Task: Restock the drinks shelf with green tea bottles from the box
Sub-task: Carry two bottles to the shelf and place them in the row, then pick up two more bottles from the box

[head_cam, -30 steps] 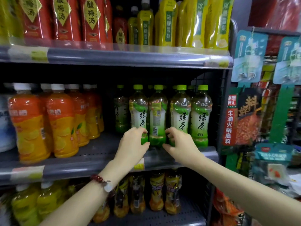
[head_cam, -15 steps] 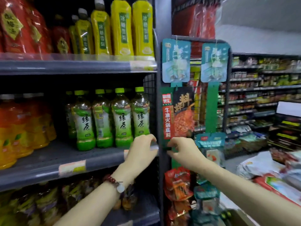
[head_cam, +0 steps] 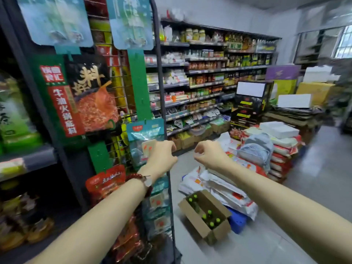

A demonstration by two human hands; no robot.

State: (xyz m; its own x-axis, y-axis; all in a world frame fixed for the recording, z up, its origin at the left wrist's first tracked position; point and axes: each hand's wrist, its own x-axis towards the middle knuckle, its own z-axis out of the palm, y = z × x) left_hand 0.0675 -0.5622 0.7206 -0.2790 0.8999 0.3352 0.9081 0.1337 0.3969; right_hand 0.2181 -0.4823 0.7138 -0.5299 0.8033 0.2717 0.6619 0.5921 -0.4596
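An open cardboard box [head_cam: 199, 223] stands on the floor below my hands, with several green-capped tea bottles [head_cam: 209, 219] upright inside. One green tea bottle [head_cam: 17, 119] shows, blurred, at the far left on the drinks shelf [head_cam: 28, 161]. My left hand [head_cam: 162, 156] and my right hand [head_cam: 207, 154] hang in the air side by side at mid frame, well above the box and to the right of the shelf. Both hands are empty, their fingers loosely curled downward.
A wire end rack [head_cam: 160, 111] hung with snack and hotpot seasoning packets [head_cam: 91, 100] stands between shelf and aisle. White sacks [head_cam: 221, 185] and a blue stool [head_cam: 237, 221] lie behind the box. Stacked rice bags [head_cam: 280, 149] and goods shelves [head_cam: 209, 82] fill the far side.
My view has swung right from the drinks shelf to the aisle and the box. Both hands have left the shelved bottles and now hang empty in the air.
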